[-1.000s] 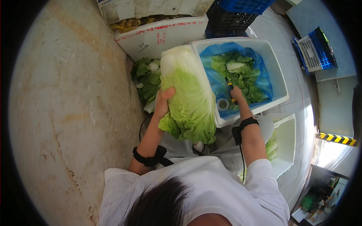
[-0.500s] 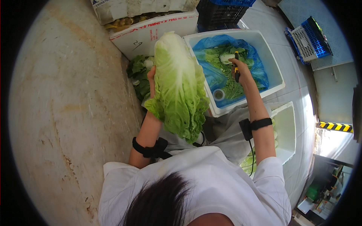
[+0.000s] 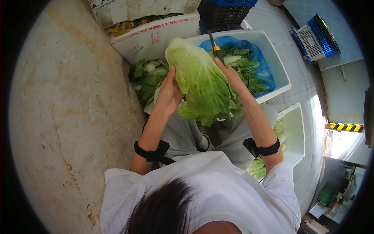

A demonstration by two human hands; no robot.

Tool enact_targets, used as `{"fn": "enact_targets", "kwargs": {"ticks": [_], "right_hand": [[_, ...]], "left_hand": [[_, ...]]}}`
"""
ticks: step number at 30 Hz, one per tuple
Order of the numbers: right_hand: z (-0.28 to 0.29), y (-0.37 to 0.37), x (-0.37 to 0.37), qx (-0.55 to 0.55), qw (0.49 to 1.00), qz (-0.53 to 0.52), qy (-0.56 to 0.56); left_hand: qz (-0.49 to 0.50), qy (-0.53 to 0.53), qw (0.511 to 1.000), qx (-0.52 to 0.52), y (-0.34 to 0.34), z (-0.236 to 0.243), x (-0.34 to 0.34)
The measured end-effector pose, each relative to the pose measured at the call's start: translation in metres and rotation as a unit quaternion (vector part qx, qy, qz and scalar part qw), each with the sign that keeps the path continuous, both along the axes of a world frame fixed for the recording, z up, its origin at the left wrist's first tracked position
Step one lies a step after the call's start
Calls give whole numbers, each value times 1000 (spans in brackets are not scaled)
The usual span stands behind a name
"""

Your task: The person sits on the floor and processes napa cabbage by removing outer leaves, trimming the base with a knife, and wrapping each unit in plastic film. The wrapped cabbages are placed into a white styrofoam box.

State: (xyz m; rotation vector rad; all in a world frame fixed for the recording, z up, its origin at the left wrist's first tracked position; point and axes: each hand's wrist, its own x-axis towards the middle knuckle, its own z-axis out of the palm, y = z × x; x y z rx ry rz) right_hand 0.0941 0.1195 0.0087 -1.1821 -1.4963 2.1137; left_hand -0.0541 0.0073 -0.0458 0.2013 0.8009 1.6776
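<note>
A large napa cabbage (image 3: 202,84), pale at its base and green at its ruffled leaves, is held up over my lap. My left hand (image 3: 170,91) grips it, fingers wrapped around its left side. On its right side is my right hand (image 3: 230,76), closed on a knife (image 3: 216,50) with a yellow and black handle. The blade points up and away, beside the cabbage's pale end. Part of my right hand's grip is hidden from above.
A white foam box (image 3: 278,64) lined with a blue plastic bag (image 3: 265,74) holds loose leaves. More cabbages lie in a second foam box (image 3: 299,134) at right. Discarded leaves (image 3: 148,78) pile at left, beside a stained wall (image 3: 78,117). A black crate (image 3: 222,17) stands beyond.
The cabbage has tilted, its leafy end swinging right. My right hand, with the knife, has come from over the lined box to the cabbage's right side, turning the blade upward.
</note>
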Motion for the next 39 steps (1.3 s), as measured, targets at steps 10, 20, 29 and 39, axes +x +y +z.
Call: {"fn": "enact_targets", "kwargs": {"ticks": [10, 20, 29, 39], "right_hand": [[-12, -2, 10, -55, 998, -4, 40], [-10, -4, 12, 187, 982, 1, -32], [32, -26, 30, -99, 891, -222, 383], [150, -71, 80, -84, 720, 160, 671]], "left_hand": [[-51, 39, 997, -45, 1, 10, -8], [-76, 104, 991, -43, 3, 12, -21], [-135, -153, 975, 89, -1, -49, -27], [-143, -188, 960, 152, 0, -35, -9]]}}
